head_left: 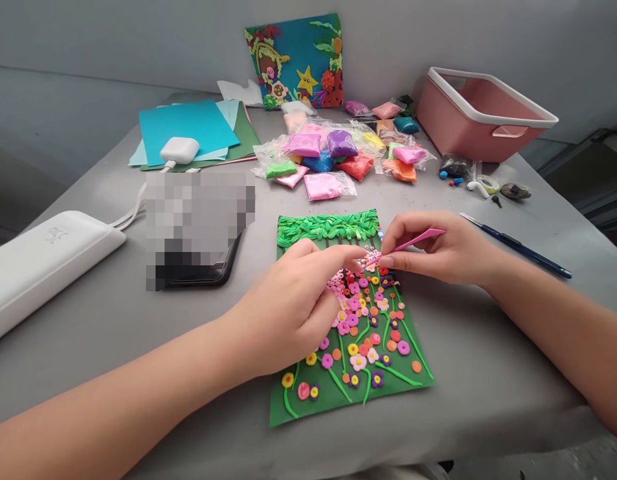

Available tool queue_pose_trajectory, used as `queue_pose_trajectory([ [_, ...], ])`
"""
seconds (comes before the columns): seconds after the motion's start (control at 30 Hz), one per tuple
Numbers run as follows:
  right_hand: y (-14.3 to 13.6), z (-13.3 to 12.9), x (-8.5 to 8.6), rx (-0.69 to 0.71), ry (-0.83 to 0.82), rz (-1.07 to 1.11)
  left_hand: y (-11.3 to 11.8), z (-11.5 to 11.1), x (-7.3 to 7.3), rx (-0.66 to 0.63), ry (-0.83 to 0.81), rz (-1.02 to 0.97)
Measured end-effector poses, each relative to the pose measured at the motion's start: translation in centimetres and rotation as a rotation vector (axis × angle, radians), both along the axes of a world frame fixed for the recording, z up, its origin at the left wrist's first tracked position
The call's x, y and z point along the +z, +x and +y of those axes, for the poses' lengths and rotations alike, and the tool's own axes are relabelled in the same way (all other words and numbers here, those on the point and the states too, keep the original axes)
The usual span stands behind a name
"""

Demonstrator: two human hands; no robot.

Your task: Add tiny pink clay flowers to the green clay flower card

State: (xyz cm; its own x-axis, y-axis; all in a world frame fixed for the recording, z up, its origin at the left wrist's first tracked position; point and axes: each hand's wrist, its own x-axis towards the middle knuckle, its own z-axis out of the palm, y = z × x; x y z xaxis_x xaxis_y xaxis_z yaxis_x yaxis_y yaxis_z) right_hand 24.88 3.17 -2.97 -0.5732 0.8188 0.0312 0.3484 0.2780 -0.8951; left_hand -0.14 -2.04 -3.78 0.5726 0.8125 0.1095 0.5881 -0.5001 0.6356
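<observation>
Pink and thin, a stick tool (pixel 419 238) is pinched in the right hand (pixel 451 248). It slants down and left to the flowers near the far end of the green card (pixel 328 401), which lies longways on the worktop (pixel 223 440). The left hand (pixel 293 303) bends over the card, by the tool's tip; I can't tell if it holds anything.

Soft, even light; faint shadows, stretched edges, one coarsely pixelated patch.
</observation>
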Motion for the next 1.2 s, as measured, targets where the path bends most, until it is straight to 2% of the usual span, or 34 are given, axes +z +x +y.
queue_pose_trajectory([
  [0.6, 0.15, 0.03, 0.06, -0.011, 0.021, -0.017, -0.16, -0.06, -0.54, 0.005, 0.026, -0.019],
  [0.9, 0.11, 0.01, 0.11, -0.009, 0.036, -0.016, -0.08, 0.02, -0.34, -0.017, -0.006, 0.012],
  [1.2, -0.05, 0.03, -0.16, -0.008, 0.032, -0.033, -0.12, -0.05, -0.35, -0.018, 0.035, 0.012],
])
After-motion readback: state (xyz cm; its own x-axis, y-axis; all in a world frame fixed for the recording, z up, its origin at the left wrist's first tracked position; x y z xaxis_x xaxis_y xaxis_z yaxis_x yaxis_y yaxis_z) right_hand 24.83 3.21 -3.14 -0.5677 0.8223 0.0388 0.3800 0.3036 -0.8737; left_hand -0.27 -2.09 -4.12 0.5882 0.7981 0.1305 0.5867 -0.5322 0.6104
